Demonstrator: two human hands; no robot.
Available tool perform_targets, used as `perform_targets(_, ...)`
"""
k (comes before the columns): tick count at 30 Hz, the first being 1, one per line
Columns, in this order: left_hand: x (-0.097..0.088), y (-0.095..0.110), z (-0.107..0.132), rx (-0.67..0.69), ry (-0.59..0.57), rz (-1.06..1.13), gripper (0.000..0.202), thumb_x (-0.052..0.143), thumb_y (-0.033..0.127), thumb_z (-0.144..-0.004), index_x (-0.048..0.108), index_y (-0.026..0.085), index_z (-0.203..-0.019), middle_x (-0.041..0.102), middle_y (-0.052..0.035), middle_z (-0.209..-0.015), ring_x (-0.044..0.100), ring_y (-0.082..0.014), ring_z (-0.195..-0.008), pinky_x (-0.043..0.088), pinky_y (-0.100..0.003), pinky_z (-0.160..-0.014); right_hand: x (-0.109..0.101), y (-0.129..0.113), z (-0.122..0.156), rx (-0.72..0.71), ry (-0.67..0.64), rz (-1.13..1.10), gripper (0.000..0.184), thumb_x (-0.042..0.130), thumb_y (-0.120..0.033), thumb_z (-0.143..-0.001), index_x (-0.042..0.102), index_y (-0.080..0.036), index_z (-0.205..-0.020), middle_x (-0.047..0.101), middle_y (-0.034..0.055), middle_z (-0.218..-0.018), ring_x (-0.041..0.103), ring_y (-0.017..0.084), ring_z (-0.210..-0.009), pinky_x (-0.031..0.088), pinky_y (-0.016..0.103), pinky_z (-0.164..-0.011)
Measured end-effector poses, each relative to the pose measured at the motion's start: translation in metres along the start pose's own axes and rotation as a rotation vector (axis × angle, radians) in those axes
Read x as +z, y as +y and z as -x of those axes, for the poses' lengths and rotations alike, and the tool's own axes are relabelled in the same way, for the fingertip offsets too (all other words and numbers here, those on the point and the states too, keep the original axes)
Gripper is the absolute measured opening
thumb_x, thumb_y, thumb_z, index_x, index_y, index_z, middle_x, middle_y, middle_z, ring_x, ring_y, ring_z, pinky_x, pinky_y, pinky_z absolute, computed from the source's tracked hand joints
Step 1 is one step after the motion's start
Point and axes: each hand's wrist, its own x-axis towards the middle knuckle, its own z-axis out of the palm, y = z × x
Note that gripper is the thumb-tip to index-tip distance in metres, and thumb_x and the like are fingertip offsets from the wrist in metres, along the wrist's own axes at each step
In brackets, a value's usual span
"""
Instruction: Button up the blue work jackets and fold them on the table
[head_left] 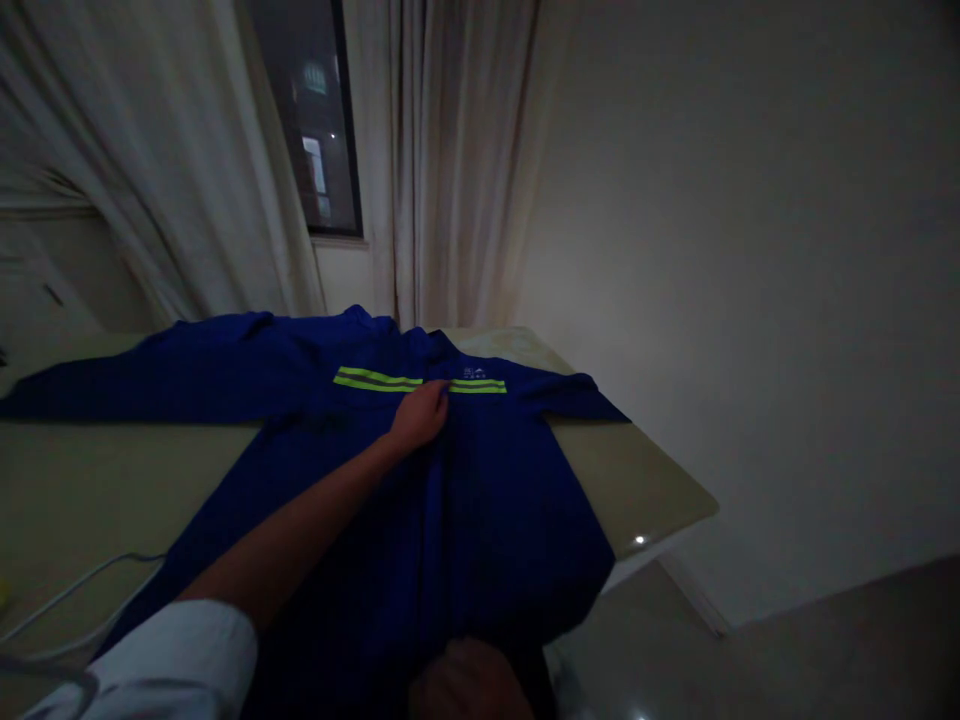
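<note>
A blue jacket with yellow-green stripes across the chest lies spread front-up on a pale table. Its sleeves stretch out to the left and right. My left hand reaches from the lower left to the middle of the chest, just under the stripes, with its fingers curled and pinched on the front seam. My right hand shows dimly at the bottom edge as a rounded fist on the jacket's lower hem. A white sleeve covers my left upper arm.
A white cable runs over the table at the left. The table's right corner ends above the floor. Behind the table hang pale curtains around a dark window. A plain wall stands at the right.
</note>
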Motion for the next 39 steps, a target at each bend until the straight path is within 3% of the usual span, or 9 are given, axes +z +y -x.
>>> perform_targets(3, -0.009, 0.027, 0.084, 0.049, -0.157, -0.069, 0.053, 0.046, 0.05, -0.102, 0.054, 0.028, -0.149, 0.05, -0.0089, -0.161, 0.047, -0.0331, -0.146, 0.037, -0.055, -0.12, 0.007, -0.01, 0.002, 0.015, 0.142, 0.032, 0.017, 0.054, -0.014, -0.096, 0.065, -0.026, -0.098, 0.074, 0.0024, -0.082, 0.065, 0.02, -0.07, 0.049, 0.034, -0.065)
perform_targets(6, -0.016, 0.041, 0.15, 0.031, -0.243, -0.096, 0.057, 0.04, 0.054, -0.104, 0.045, 0.034, -0.156, 0.035, -0.0057, -0.169, 0.034, -0.0315, -0.155, 0.027, -0.059, -0.125, 0.001, -0.028, 0.013, 0.067, 0.125, -0.057, 0.019, 0.051, -0.01, -0.094, 0.064, -0.024, -0.097, 0.075, 0.0027, -0.088, 0.067, 0.018, -0.078, 0.051, 0.031, -0.074)
perform_targets(11, -0.023, 0.047, 0.164, 0.001, -0.303, -0.074, 0.054, 0.033, 0.047, -0.107, 0.043, 0.032, -0.158, 0.031, -0.0051, -0.171, 0.03, -0.027, -0.157, 0.023, -0.056, -0.128, -0.004, -0.048, 0.034, 0.08, 0.004, -0.148, 0.016, 0.055, -0.009, -0.089, 0.063, -0.022, -0.087, 0.074, 0.0024, -0.085, 0.069, 0.017, -0.075, 0.051, 0.027, -0.071)
perform_targets(15, -0.051, 0.059, 0.165, -0.04, -0.122, 0.122, 0.05, 0.037, 0.042, -0.106, 0.054, 0.022, -0.149, 0.044, -0.0113, -0.164, 0.039, -0.0276, -0.153, 0.031, -0.051, -0.126, -0.011, -0.053, 0.033, 0.255, 0.225, -0.49, 0.015, 0.056, -0.015, -0.094, 0.066, -0.025, -0.087, 0.077, 0.0021, -0.087, 0.075, 0.017, -0.081, 0.056, 0.028, -0.075)
perform_targets(18, -0.087, 0.072, 0.211, -0.046, -0.008, 0.402, 0.04, 0.038, 0.042, -0.107, 0.065, 0.027, -0.131, 0.067, -0.0077, -0.14, 0.059, -0.0228, -0.133, 0.046, -0.042, -0.116, -0.025, -0.061, 0.024, 0.47, 0.385, -0.685, 0.01, 0.068, -0.027, -0.092, 0.065, -0.026, -0.082, 0.077, 0.0019, -0.084, 0.075, 0.019, -0.078, 0.058, 0.029, -0.072)
perform_targets(22, -0.116, 0.085, 0.297, 0.066, -0.218, 0.508, 0.034, 0.061, 0.052, -0.098, 0.068, 0.038, -0.128, 0.074, -0.0044, -0.126, 0.067, -0.0239, -0.119, 0.056, -0.039, -0.102, -0.045, -0.073, 0.014, 0.568, 0.459, -0.743, 0.017, 0.074, -0.034, -0.089, 0.064, -0.026, -0.079, 0.077, 0.0027, -0.084, 0.073, 0.02, -0.074, 0.056, 0.03, -0.068)
perform_targets(24, -0.114, 0.086, 0.324, 0.149, -0.191, 0.401, 0.046, 0.073, 0.049, -0.09, 0.065, 0.039, -0.134, 0.073, -0.0053, -0.131, 0.066, -0.0257, -0.122, 0.054, -0.043, -0.105, -0.052, -0.076, 0.01, 0.551, 0.479, -0.751, 0.018, 0.075, -0.036, -0.089, 0.064, -0.026, -0.079, 0.077, 0.0031, -0.084, 0.072, 0.02, -0.075, 0.056, 0.03, -0.068)
perform_targets(32, -0.093, 0.087, 0.327, 0.485, 0.189, 0.093, 0.027, 0.051, 0.02, -0.105, 0.067, 0.017, -0.127, 0.078, -0.009, -0.119, 0.072, -0.0191, -0.105, 0.054, -0.039, -0.096, -0.057, -0.074, 0.005, 0.65, 0.432, -0.796, 0.02, 0.08, -0.034, -0.086, 0.063, -0.022, -0.083, 0.077, 0.0021, -0.081, 0.068, 0.016, -0.07, 0.051, 0.025, -0.065)
perform_targets(39, -0.095, 0.086, 0.318, 0.497, 0.286, -0.062, 0.031, 0.046, 0.017, -0.105, 0.065, 0.009, -0.129, 0.078, -0.0134, -0.114, 0.073, -0.0221, -0.095, 0.054, -0.037, -0.08, -0.057, -0.078, 0.008, 0.602, 0.3, -0.9, 0.024, 0.077, -0.027, -0.087, 0.056, -0.023, -0.077, 0.078, 0.0024, -0.083, 0.072, 0.017, -0.075, 0.053, 0.025, -0.068)
